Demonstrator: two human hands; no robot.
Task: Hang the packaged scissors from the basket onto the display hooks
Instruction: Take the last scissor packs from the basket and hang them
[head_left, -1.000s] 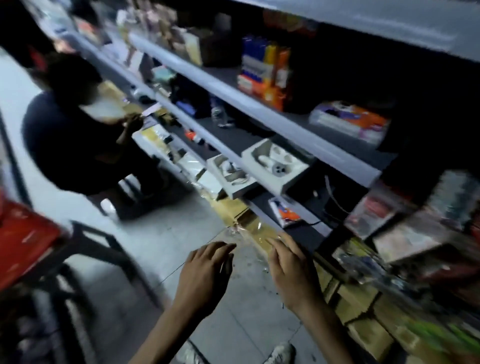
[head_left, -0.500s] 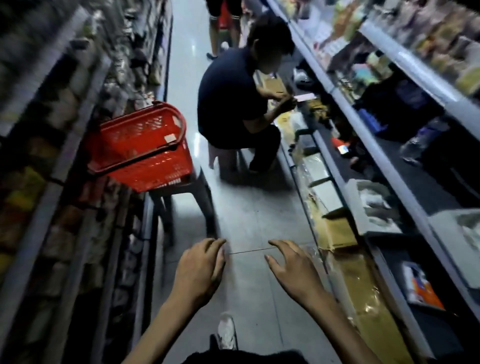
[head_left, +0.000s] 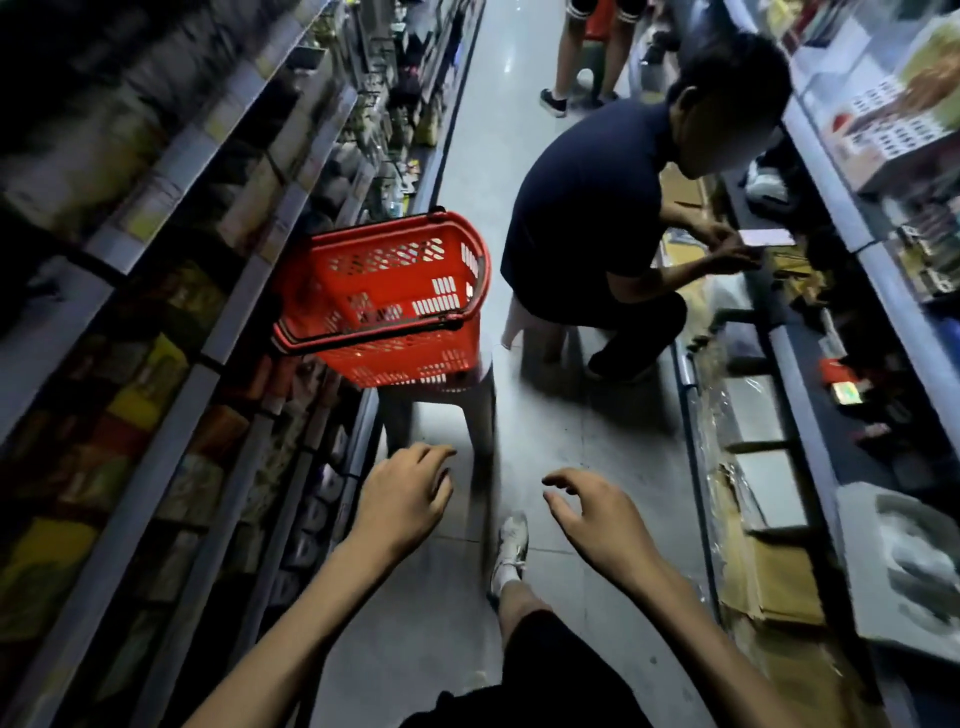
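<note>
- Now the red basket (head_left: 410, 358) stands on a grey plastic stool (head_left: 470, 410) at the left side of the aisle, close against the left shelves (head_left: 156, 312). Its black handle lies folded down on the rim.
- Inside the basket only the red walls with their holes can be seen; I cannot tell if the packaged scissors lie in it, because the view is dark and a little blurred.
- On the near side of the basket, the left hand (head_left: 402, 501) hangs in the air, palm down, just beside a leg of the stool. Its fingers are loosely bent and a little spread, and they hold nothing.
- To the right of the basket and also on its near side, the right hand (head_left: 597, 514) hangs over the floor (head_left: 545, 415). The fingers are spread and softly curved, the thumb stands apart, and nothing is in it.
- Between the two hands, lower down, a white shoe (head_left: 511, 540) of the same person stands on the floor.
- Right of the basket, well apart from both hands, another person (head_left: 587, 208) in a dark shirt sits on a low stool and faces the right shelves (head_left: 831, 364).
- Beyond the basket, far down the aisle, the legs of a standing person (head_left: 587, 52) are visible.
- Flat pieces of cardboard (head_left: 769, 571) lie on the lowest right shelf, across the aisle from the basket.
</note>
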